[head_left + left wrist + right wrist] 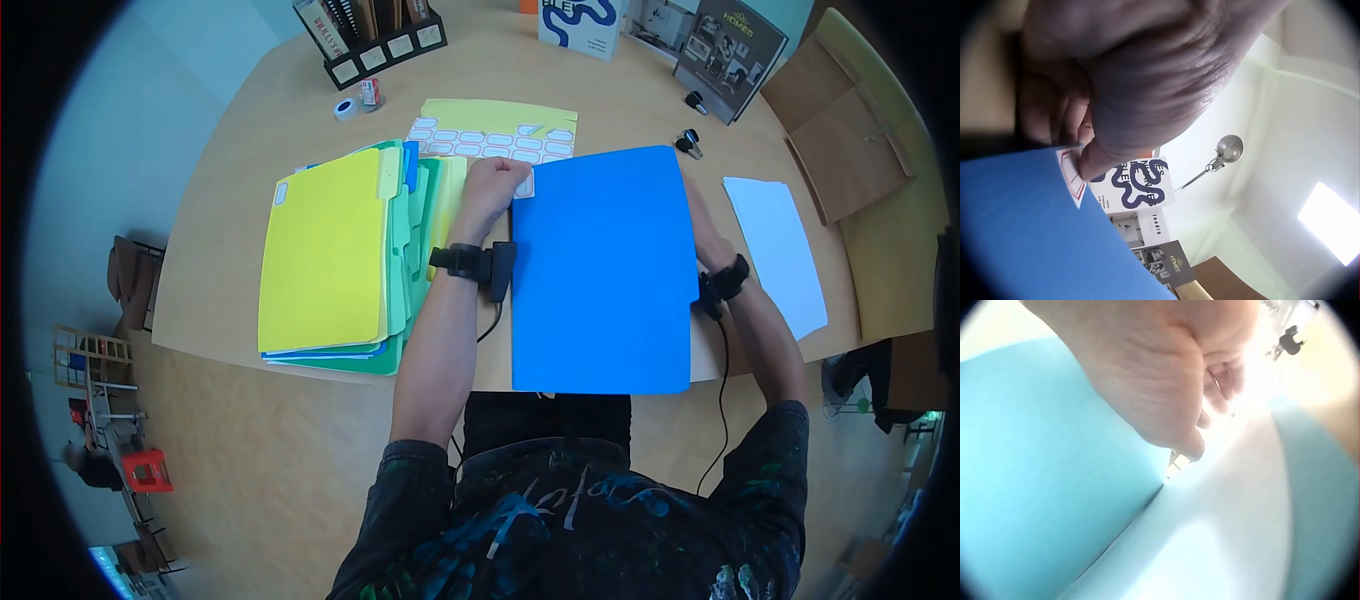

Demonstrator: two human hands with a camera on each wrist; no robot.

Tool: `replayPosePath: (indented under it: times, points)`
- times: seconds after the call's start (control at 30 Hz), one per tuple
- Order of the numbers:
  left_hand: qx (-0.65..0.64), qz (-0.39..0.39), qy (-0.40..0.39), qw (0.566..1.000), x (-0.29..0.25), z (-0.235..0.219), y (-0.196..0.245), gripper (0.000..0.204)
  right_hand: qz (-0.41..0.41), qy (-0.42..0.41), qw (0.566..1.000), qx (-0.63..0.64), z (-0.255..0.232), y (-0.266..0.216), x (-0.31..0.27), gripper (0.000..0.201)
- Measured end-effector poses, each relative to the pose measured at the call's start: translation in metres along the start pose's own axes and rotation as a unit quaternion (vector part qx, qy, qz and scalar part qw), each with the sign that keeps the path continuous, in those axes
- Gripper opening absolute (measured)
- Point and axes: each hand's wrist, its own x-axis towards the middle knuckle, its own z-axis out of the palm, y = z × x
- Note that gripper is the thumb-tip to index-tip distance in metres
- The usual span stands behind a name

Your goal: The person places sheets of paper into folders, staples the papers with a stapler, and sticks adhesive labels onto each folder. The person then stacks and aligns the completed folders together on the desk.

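A blue folder (602, 275) faces the person at the table's front edge, a small label (525, 183) with a red border at its upper left corner. My left hand (492, 190) pinches that corner; in the left wrist view the thumb (1094, 159) lies on the label, fingers curled beyond the edge. At the folder's right edge is my right hand (708, 235), partly hidden by it in the head view. In the right wrist view its thumb (1190, 445) is bent at the folder's edge over a small pale piece, fingers curled in strong glare.
Left of the hands lies a pile of yellow, green and blue folders (325, 260). Behind is a label sheet (490, 140); white paper (780, 255) lies right. Tape (346, 109), two black clips (689, 143), a black organizer (385, 52) and upright books (730, 55) stand farther back.
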Motion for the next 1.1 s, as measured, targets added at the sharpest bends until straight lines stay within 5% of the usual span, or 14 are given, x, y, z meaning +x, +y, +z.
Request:
replayPosePath:
  times: [0.07,0.23,0.4,0.47,0.57,0.7,0.8,0.87,1.1]
  points:
    - [-0.006,-0.013,-0.032,0.999,-0.003,-0.004,0.007,0.028,-0.132,0.063,0.955,-0.258,-0.024,-0.001,0.016,0.029]
    - [0.050,0.014,-0.023,0.998,-0.004,-0.004,0.007,0.024,-0.069,0.075,0.954,-0.282,-0.054,-0.011,0.052,0.025]
    - [0.046,0.011,-0.045,0.998,-0.001,-0.007,0.007,0.030,-0.067,-0.036,0.935,-0.348,0.008,-0.054,0.063,0.028]
    - [0.048,0.023,-0.058,0.997,-0.004,-0.009,0.009,0.032,-0.247,-0.017,0.888,-0.387,0.036,-0.039,0.077,0.035]
    - [0.041,0.031,-0.064,0.997,-0.005,-0.011,0.009,0.034,-0.365,0.008,0.843,-0.396,0.063,-0.009,0.102,0.040]
    - [-0.001,0.017,-0.068,0.998,-0.004,-0.010,0.007,0.031,-0.279,-0.053,0.881,-0.378,0.062,-0.022,0.096,0.039]
    - [0.014,-0.002,-0.077,0.997,-0.005,-0.010,0.011,0.032,-0.322,-0.057,0.844,-0.425,0.057,-0.031,0.091,0.039]
    - [0.010,0.004,-0.081,0.997,-0.002,-0.011,0.006,0.029,-0.203,-0.101,0.918,-0.325,0.063,-0.059,0.068,0.040]
    - [-0.049,-0.011,-0.072,0.996,-0.004,-0.008,0.009,0.032,-0.275,-0.045,0.924,-0.263,0.109,-0.037,0.041,0.065]
